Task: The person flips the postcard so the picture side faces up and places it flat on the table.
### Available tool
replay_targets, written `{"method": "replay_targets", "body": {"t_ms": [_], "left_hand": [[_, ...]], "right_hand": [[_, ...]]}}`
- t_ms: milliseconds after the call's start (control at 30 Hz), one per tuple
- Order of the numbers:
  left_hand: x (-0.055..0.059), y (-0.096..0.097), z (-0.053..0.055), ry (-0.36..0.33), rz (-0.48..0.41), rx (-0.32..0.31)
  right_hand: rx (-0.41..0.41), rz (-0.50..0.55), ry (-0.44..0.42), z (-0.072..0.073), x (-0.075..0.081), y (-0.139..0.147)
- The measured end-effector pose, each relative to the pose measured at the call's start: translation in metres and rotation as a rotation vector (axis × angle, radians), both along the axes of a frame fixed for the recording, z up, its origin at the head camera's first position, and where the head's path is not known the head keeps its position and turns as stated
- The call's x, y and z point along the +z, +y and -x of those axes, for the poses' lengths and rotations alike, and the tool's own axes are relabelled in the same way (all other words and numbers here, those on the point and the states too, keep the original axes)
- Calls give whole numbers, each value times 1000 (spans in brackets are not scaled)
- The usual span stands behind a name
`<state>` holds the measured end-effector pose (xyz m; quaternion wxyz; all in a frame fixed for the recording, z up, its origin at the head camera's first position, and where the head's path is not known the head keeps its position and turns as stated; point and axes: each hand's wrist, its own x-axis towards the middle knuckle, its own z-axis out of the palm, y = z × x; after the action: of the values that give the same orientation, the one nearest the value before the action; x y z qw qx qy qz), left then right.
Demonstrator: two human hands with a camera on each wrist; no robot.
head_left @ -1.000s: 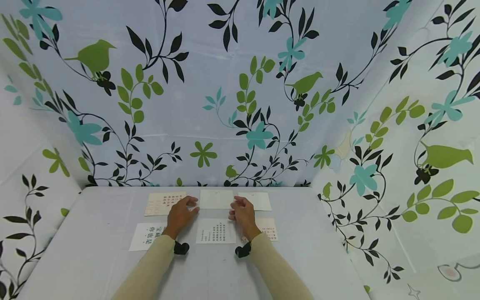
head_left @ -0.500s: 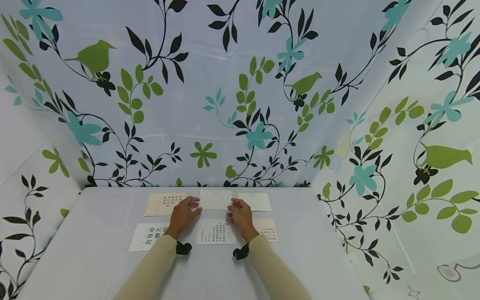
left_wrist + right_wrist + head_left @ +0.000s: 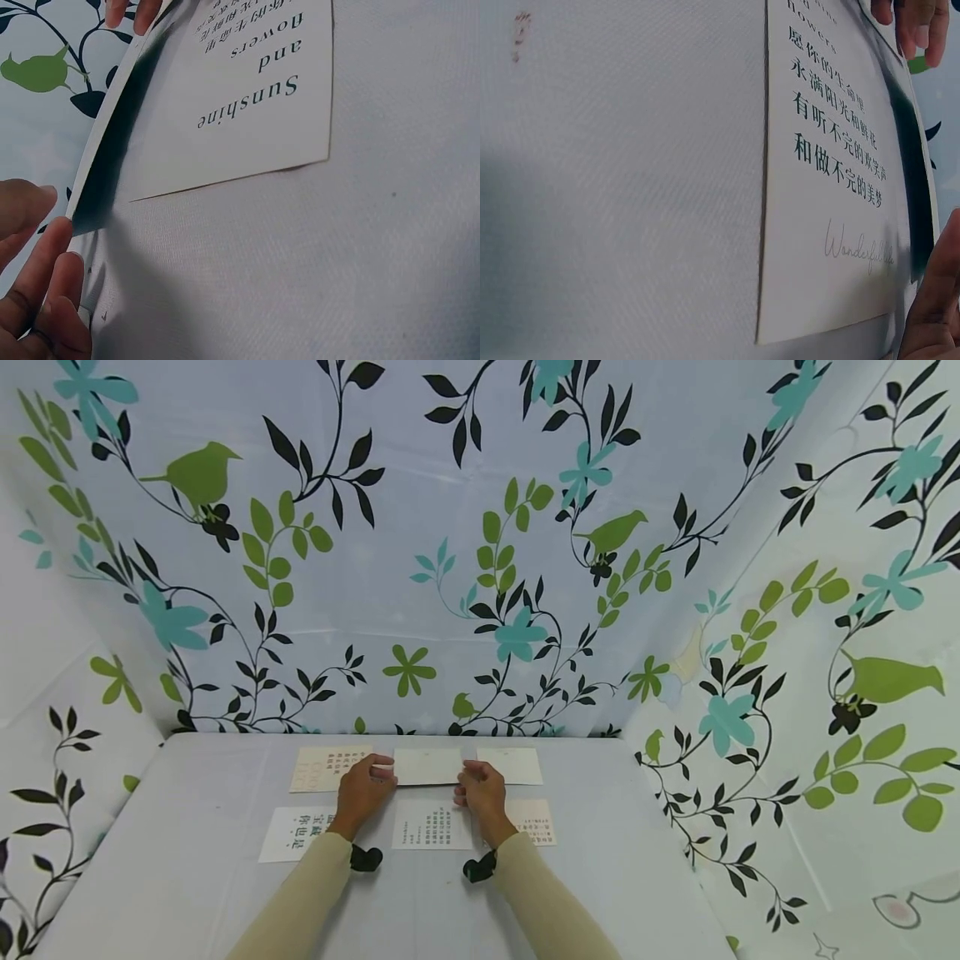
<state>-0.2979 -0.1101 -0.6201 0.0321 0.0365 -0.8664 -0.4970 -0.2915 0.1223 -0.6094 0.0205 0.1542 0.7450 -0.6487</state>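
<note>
Leaf-and-bird cloth (image 3: 442, 560) hangs behind a white-covered counter (image 3: 195, 852), where a person lifts one blank card (image 3: 428, 768) from among six.
The left grip (image 3: 364, 795) and right grip (image 3: 482, 797) pinch its short ends; it sits mid far row, and its near edge looks raised. I'd call this the picking-up step; the next move seems to want both ends rising evenly. The lettered card (image 3: 432, 828) lies just nearer, the left far card (image 3: 315, 772) and right far card (image 3: 517, 766) close alongside; free room lies beyond the rows' outer ends.
</note>
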Motion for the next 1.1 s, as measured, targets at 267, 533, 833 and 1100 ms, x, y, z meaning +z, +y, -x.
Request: {"method": "replay_targets", "body": {"t_ms": [267,533,833,1100], "left_hand": [[-5,-5,2,11,-20,65],[-8,-7,6,18,-39,85],[-2,-8,3,3,-58,90],[1,-8,0,-10,-69,90]], "right_hand": [[-27,4,8,-1,1,-1],[-68,-35,21,-1,3,-4],[-84,45,24,1,2,0],[-73,65,28,0,4,1]]}}
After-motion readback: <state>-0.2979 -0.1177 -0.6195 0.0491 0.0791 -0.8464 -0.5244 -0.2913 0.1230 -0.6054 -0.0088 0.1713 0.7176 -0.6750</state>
